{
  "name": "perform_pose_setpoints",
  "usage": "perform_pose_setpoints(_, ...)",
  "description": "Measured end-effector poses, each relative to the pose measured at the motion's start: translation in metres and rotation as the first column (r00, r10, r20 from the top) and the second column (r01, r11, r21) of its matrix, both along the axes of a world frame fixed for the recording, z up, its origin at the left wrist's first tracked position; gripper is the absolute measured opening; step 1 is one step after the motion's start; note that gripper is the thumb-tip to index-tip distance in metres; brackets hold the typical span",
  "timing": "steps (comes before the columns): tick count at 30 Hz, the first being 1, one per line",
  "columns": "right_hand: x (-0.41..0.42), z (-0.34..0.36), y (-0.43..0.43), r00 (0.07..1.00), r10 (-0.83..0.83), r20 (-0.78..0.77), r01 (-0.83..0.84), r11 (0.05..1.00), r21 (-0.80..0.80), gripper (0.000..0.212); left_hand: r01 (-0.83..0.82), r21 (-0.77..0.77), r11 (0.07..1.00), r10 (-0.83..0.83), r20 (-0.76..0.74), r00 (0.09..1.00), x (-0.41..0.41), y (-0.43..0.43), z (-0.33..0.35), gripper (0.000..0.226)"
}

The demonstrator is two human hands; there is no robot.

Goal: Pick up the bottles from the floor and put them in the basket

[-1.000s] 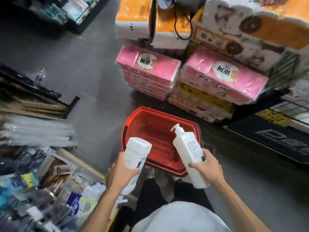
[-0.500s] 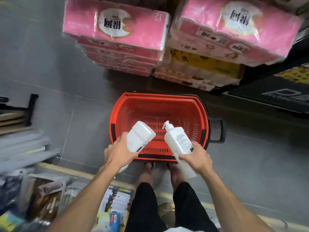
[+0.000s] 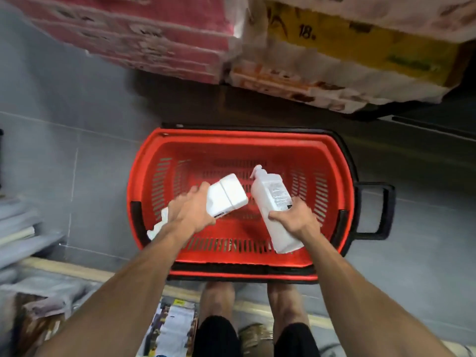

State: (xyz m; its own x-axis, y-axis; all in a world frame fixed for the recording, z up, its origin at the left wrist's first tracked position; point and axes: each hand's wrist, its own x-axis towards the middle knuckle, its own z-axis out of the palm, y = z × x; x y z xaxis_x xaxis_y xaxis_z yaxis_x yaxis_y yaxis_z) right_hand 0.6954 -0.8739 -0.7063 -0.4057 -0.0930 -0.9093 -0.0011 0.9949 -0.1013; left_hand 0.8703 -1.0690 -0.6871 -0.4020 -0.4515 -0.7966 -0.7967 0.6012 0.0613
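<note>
In the middle of the frame, the left hand (image 3: 190, 213) is gripping a white flat-capped bottle (image 3: 228, 195), fingers curled round its body, cap tilting toward the upper right. Just beside it, the right hand (image 3: 296, 220) is clasping a white pump bottle (image 3: 273, 199) near its base, pump pointing up-left. Both bottles are hanging over the inside of the red basket (image 3: 231, 141), which is sitting on the grey floor (image 3: 64, 99). Pink packs (image 3: 154, 34) and a yellow pack (image 3: 360, 47) are lying along the top edge.

Head view, steeply downward over basket (image 3: 240, 143)
</note>
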Motion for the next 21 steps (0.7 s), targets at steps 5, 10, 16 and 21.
perform_pose_setpoints(5, -0.01, -0.084, -0.007, 0.985, 0.174, -0.003, -0.173, 0.984, 0.05, 0.071, 0.187, -0.006, 0.982, -0.186, 0.016, 0.982, -0.006, 0.002, -0.086, 0.076)
perform_pose_setpoints(10, -0.012, -0.15, -0.011, 0.946, 0.324, -0.021, -0.324, 0.946, 0.017, 0.075, 0.261, -0.01, 0.965, -0.261, 0.047, 0.964, 0.002, 0.004, -0.148, 0.072)
perform_pose_setpoints(16, -0.015, -0.206, -0.026, 0.906, 0.422, -0.03, -0.422, 0.907, 0.019, 0.082, 0.248, 0.025, 0.968, -0.249, 0.069, 0.966, -0.003, 0.011, -0.208, 0.073)
perform_pose_setpoints(21, -0.015, -0.234, -0.035, 0.834, 0.536, -0.133, -0.543, 0.839, -0.02, 0.075, 0.282, -0.005, 0.959, -0.282, -0.011, 0.959, -0.009, 0.019, -0.244, 0.075)
